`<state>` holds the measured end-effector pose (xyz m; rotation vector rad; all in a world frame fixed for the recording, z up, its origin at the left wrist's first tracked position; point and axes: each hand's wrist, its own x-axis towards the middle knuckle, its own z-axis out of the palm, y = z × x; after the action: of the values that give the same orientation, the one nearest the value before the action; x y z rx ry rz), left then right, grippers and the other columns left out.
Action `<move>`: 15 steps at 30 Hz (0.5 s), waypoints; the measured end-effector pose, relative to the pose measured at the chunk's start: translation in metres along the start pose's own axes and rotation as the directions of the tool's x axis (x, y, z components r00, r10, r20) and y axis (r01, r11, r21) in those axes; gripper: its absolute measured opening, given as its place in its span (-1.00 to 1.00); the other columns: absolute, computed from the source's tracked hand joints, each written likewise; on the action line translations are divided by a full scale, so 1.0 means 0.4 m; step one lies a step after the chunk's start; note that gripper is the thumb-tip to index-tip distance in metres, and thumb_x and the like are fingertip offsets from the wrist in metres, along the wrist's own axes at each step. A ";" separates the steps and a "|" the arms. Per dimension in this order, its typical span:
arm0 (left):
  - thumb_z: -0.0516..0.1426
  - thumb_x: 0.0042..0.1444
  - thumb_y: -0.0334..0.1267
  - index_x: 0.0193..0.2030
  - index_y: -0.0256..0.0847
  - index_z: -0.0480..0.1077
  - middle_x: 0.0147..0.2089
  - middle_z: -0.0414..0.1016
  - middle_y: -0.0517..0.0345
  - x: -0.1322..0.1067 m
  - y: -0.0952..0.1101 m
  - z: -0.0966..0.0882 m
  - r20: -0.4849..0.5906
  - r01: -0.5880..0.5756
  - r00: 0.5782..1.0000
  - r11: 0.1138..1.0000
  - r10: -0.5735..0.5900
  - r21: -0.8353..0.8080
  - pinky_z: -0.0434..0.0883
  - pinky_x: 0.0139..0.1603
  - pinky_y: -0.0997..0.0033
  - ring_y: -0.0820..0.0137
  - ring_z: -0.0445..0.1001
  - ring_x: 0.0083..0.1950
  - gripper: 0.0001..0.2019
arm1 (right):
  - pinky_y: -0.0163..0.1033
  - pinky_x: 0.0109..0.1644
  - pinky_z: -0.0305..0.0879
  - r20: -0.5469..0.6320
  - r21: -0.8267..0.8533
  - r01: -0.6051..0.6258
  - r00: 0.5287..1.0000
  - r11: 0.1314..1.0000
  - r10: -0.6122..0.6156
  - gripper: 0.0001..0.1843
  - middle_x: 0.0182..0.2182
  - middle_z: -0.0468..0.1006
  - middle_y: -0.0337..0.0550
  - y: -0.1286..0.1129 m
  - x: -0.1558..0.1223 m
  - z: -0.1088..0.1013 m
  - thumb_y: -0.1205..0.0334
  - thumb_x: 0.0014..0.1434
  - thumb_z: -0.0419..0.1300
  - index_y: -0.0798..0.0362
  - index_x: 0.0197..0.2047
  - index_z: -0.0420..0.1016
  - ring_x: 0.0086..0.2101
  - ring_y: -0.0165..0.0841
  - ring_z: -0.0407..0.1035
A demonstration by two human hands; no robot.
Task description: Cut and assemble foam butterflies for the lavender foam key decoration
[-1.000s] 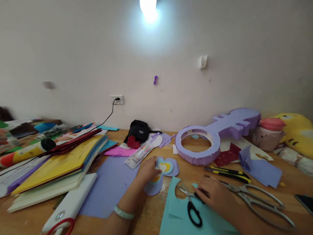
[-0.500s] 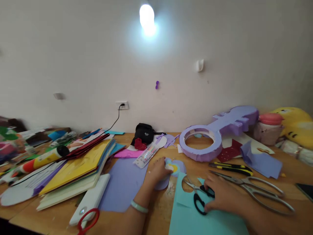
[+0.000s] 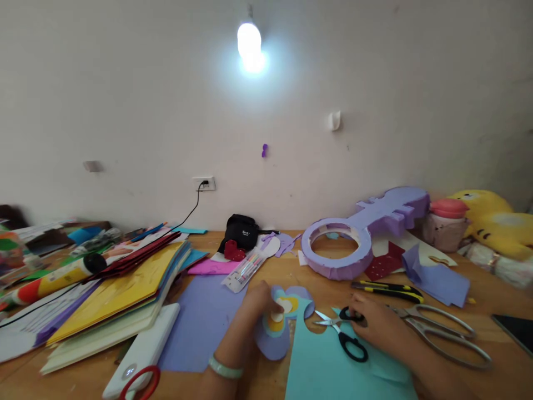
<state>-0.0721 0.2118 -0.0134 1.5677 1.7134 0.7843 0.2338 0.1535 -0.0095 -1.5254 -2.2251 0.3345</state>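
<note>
My left hand [image 3: 261, 304] is closed at the edge of a layered paper cut-out [image 3: 272, 340] with purple lobes and light blue, yellow and white rounded layers. Its fingertips are partly hidden. Small black-handled scissors [image 3: 353, 347] lie tilted over a sheet of turquoise paper [image 3: 333, 366], blades slightly apart and pointing left. The fingers of my right hand [image 3: 368, 316] are closed at the upper handle loop; the lower loop is free. A curved bite is cut out of the sheet's upper edge, beside the cut-out.
Large metal scissors [image 3: 447, 330] and a yellow-black box cutter [image 3: 389, 290] lie at right. Behind stands a purple ring-shaped craft piece [image 3: 310, 244]. At left are a stack of coloured paper [image 3: 120, 294], a white device [image 3: 144, 350], red-handled scissors [image 3: 156, 380] and purple paper [image 3: 200, 322].
The small scissors have turned, their lower loop swinging right, away from my right thumb. More of the layered cut-out shows beside my left hand. The whole view has shifted slightly.
</note>
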 end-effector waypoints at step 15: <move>0.23 -0.02 -0.38 -0.20 -0.26 0.44 -0.39 0.60 0.16 -0.028 0.109 -0.056 -0.083 -0.064 0.997 0.677 0.004 -0.733 0.46 -0.31 0.44 0.36 0.54 -0.39 -0.81 | -0.37 -0.63 0.08 0.059 0.955 -0.202 0.848 0.217 0.527 -0.62 -0.50 0.60 -0.20 0.023 0.028 -0.054 -0.03 -0.31 0.47 0.02 -0.51 0.49 -0.68 -0.51 0.19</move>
<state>-0.0641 0.2051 0.0357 0.9960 1.1563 1.3620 0.2481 0.1664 0.0081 -1.1919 -0.9060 1.2440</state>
